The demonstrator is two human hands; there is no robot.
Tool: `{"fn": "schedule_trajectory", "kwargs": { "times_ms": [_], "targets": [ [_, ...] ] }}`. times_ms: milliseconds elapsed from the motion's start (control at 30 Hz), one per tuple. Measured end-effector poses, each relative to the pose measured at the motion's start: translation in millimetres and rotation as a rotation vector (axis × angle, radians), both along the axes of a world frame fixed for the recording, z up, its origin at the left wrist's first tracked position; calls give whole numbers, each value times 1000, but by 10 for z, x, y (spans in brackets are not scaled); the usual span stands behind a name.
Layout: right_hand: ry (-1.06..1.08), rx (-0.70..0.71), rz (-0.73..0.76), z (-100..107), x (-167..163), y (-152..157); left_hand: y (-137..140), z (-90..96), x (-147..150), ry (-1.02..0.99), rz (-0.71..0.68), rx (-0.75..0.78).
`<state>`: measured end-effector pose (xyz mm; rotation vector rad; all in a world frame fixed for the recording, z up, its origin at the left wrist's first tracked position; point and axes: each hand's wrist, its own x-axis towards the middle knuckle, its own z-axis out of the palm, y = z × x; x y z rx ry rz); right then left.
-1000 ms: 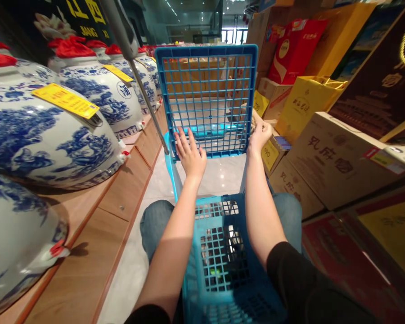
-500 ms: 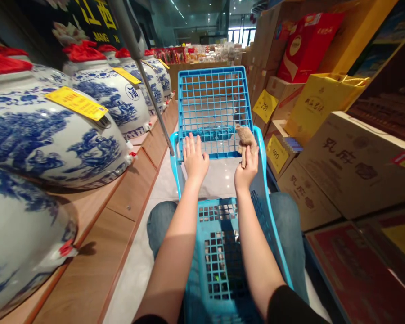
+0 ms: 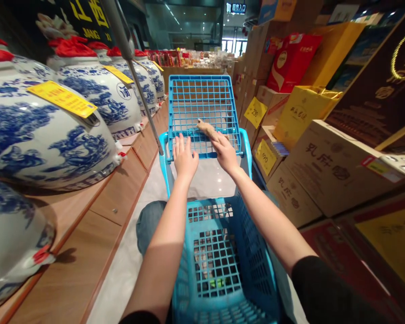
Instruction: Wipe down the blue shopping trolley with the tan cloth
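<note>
A blue plastic shopping cart (image 3: 219,204) stands between my knees, its hinged grid panel (image 3: 202,83) tilted up at the far end. My right hand (image 3: 226,153) grips a crumpled beige-brown cloth (image 3: 207,129) and holds it against the middle of the grid. My left hand (image 3: 185,157) lies with fingers stretched out on the lower left part of the panel, holding nothing. A grey metal pole (image 3: 143,90) rises from the cart's left side. Through the basket's mesh floor, something green shows below.
Large blue-and-white porcelain jars (image 3: 54,130) with red cloth covers line a wooden ledge (image 3: 104,202) on the left. Stacked cartons (image 3: 340,166), a yellow gift bag (image 3: 299,112) and yellow price signs (image 3: 255,112) crowd the right side close to the cart.
My right hand has moved left across the grid panel with the cloth, from its right edge to the middle. My left hand stays on the panel. The view has shifted slightly.
</note>
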<state>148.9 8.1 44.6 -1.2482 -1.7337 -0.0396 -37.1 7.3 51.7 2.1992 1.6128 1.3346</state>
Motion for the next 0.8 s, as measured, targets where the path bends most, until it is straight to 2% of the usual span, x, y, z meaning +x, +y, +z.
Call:
{"fn": "schedule_trajectory", "kwargs": {
  "times_ms": [100, 233, 300, 367, 467, 533, 600, 700, 800],
  "targets": [
    [-14, -20, 58, -19, 20, -109, 2, 13, -31, 3, 3, 3],
    [129, 32, -166, 7, 167, -101, 15, 27, -40, -28, -7, 1],
    [159, 36, -216, -33, 150, -92, 21, 33, -29, -31, -13, -9],
    [106, 17, -140, -101, 35, -82, 22, 34, -13, -31, -20, -11],
    [-37, -10, 60, -183, -161, -49, 22, 18, 4, -28, -32, -3],
    [-86, -2, 103, -196, -163, -27, 28, 1, 5, -20, -37, 9],
    [-57, 31, 18, -187, -24, -19, 40, -15, 2, -13, -37, 19],
    [53, 73, -191, -195, 261, -35, 62, -31, 10, -26, -38, 20],
    [94, 59, -282, -267, 292, -55, 68, -35, 47, -34, -45, 20]
  ]
}}
